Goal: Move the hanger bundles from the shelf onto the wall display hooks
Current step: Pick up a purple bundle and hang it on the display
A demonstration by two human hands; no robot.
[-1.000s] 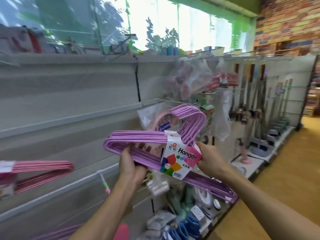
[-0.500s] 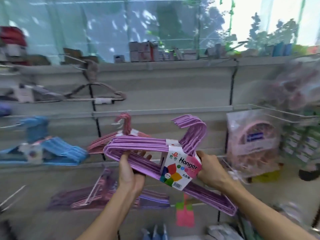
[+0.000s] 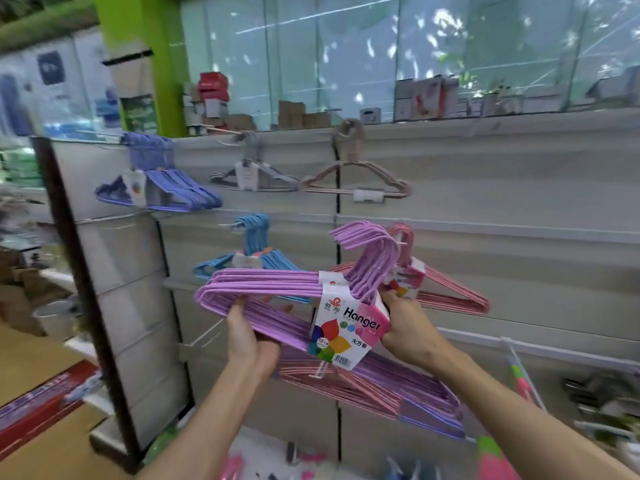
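Observation:
I hold a purple hanger bundle [image 3: 270, 285] with a white "Hanger" label in front of the grey slat wall [image 3: 502, 188]. My left hand [image 3: 247, 336] grips its lower bar at the left end. My right hand [image 3: 405, 327] holds it by the label, under the hooks. Right behind the purple hooks, a pink bundle [image 3: 450, 292] hangs on a wall hook. Other bundles hang there too: light blue [image 3: 252, 258], dark blue [image 3: 162, 185], grey [image 3: 252, 174] and a pale pink one [image 3: 360, 185]. More pink and purple bundles [image 3: 381, 389] hang lower, partly hidden.
A black-framed end panel [image 3: 86, 271] closes the wall on the left, with cartons [image 3: 45, 403] on the floor beside it. Boxes [image 3: 214, 95] line the top ledge under the window. Small goods [image 3: 602, 400] lie on the shelf at lower right.
My view has swung left along the wall, from the bagged goods to the hanging hanger bundles. Both hands keep the same hold on the purple bundle.

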